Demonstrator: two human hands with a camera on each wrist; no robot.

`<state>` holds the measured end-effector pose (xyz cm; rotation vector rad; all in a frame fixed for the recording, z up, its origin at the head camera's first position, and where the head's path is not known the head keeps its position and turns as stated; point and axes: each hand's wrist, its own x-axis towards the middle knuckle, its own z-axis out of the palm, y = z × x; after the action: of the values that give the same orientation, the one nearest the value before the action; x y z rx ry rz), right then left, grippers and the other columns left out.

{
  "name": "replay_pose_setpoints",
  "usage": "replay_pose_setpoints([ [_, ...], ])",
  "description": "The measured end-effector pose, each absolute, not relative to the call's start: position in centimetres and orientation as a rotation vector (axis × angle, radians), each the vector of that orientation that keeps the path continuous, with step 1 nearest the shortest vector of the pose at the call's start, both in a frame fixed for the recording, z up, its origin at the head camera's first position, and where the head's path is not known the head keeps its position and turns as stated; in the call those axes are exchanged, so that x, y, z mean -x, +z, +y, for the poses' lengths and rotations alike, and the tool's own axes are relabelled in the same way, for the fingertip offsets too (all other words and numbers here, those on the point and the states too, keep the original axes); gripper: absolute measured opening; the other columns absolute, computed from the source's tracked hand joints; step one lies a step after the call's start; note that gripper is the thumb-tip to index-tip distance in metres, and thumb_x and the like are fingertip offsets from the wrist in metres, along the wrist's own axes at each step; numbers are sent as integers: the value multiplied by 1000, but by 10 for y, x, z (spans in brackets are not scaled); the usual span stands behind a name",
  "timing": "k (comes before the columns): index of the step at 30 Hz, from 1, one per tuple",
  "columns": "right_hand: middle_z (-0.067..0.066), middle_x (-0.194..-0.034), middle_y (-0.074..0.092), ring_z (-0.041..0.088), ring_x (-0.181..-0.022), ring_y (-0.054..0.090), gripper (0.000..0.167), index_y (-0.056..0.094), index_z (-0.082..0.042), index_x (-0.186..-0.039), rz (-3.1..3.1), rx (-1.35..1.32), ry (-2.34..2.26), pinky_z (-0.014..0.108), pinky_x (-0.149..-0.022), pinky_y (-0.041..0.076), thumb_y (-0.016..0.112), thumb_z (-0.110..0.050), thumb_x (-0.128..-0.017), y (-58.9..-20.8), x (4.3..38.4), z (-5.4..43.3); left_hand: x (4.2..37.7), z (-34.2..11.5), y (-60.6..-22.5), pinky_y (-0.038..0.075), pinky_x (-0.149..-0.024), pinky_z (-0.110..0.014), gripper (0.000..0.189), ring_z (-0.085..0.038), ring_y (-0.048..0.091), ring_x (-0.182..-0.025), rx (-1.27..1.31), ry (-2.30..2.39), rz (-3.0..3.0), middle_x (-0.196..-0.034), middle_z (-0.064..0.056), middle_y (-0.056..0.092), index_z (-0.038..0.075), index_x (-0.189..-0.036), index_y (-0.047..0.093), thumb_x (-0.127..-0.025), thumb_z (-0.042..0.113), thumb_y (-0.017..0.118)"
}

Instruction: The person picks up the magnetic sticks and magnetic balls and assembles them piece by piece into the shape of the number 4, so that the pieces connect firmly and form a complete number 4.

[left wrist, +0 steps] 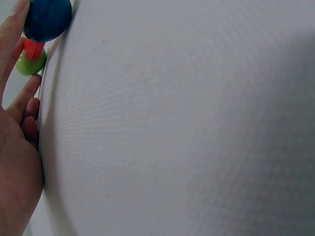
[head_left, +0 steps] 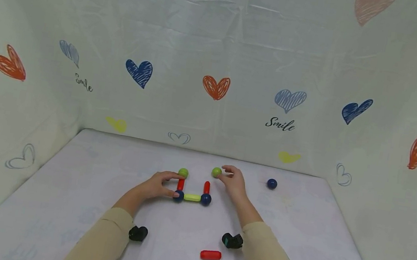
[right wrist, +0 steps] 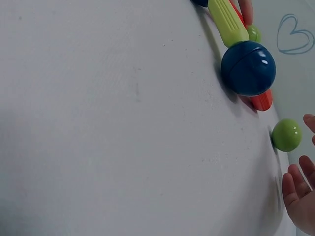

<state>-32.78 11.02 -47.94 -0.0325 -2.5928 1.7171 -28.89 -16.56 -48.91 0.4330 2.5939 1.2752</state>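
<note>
A U-shaped build has two blue balls, the left (head_left: 179,196) and right (head_left: 205,199), joined by a yellow-green rod (head_left: 192,197). Red rods, left (head_left: 181,185) and right (head_left: 206,187), run back from the balls. A green ball (head_left: 183,172) caps the left red rod. My left hand (head_left: 155,185) holds this left side, thumb on the blue ball and a finger at the green ball. My right hand (head_left: 234,182) has its fingers spread beside a second green ball (right wrist: 287,135), which sits beyond the right red rod's end; the right wrist view shows a gap between them.
A loose blue ball (head_left: 272,184) lies at the back right of the white table (head_left: 287,249). One red rod (head_left: 211,255) lies near the front, close to the right sleeve (head_left: 270,256). Black wrist cameras sit on both arms. A heart-printed curtain (head_left: 242,121) rises behind the table.
</note>
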Motion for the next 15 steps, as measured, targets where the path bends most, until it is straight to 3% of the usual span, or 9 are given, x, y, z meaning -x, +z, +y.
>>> replay_pose_setpoints([
  [10,18,-123,58,33,-109,56,43,62,-1,-124,-2565,49,1793,43,-89,50,75,-9,-85,-488,340,106,288,-166,-488,29,-108,-59,59,-39,35,-135,-430,1294,2574,-147,-14,44,18,-134,60,-81,24,82],
  [15,19,-122,57,33,-110,56,45,61,-1,-126,-2555,88,1822,42,-89,50,74,-10,-85,-490,343,104,288,-165,-489,29,-108,-57,58,-38,36,-135,-437,1305,2569,-147,-13,45,18,-134,60,-80,24,82],
])
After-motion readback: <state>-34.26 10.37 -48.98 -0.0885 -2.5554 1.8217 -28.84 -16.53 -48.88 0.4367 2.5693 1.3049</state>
